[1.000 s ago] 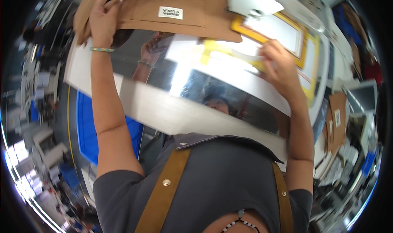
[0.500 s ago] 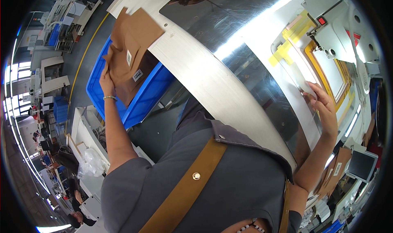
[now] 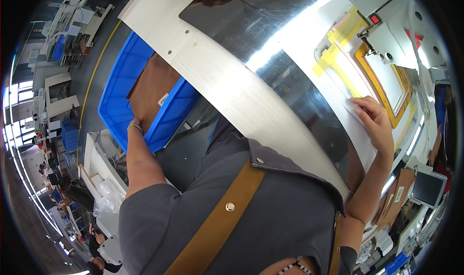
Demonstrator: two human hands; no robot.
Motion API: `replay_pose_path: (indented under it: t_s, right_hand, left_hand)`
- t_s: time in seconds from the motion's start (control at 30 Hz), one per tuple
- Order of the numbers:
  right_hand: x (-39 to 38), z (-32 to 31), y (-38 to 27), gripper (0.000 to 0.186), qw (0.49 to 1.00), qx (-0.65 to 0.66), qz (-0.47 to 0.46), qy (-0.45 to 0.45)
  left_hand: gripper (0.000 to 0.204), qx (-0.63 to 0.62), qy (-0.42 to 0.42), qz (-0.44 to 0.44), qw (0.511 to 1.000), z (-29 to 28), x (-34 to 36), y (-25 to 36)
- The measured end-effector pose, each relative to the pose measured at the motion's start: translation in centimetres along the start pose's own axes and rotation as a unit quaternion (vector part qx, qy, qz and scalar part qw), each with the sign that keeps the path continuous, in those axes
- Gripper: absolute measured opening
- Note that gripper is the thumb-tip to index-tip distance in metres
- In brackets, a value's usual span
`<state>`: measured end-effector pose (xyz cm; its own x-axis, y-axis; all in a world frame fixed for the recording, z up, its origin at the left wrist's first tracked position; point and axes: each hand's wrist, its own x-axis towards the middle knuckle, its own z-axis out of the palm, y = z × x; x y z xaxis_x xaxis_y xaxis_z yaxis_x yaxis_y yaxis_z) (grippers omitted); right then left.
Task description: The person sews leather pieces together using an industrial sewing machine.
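Observation:
My left hand is down inside a blue plastic bin, at the near edge of a brown leather-like sheet with a small white label. The thumb lies over the sheet's edge and the other fingers are hidden. On the right, my right hand is above a white board on the worktable, its fingers curled and the thumb close to the forefinger. What is between those fingertips is too small to make out. A yellow-edged frame lies just beyond it.
A pale worktable edge curves between the bin and a shiny dark plate. A white machine head stands over the frame. Brown labelled pieces and a screen are at right. A person sits at lower left.
My left hand has gone down into the bin with the brown sheets it held above it. My right hand has shifted slightly; the white strip in its fingers no longer shows clearly.

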<state>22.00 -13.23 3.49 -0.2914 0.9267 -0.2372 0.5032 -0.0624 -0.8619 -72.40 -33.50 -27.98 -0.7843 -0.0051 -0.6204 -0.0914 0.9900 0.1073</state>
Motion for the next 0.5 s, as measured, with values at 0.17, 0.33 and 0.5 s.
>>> replay_pose_path:
  t_s: [0.17,0.33,0.5]
  right_hand:
    - [-0.1,0.0,0.4,0.018,1.0,-0.024,0.0,0.005]
    - [0.6,-2.3,-2.4,0.013,0.994,-0.085,-0.062,-0.044]
    - [-2.0,-11.0,-4.1,0.021,0.989,-0.086,-0.013,0.123]
  left_hand:
    - [0.058,0.028,0.081,0.118,0.989,4.5,-2.0,4.2]
    - [0.068,-0.093,0.205,0.104,0.969,3.5,-7.9,7.4]
    - [0.049,-0.159,0.351,0.594,0.706,2.4,-23.8,25.1]
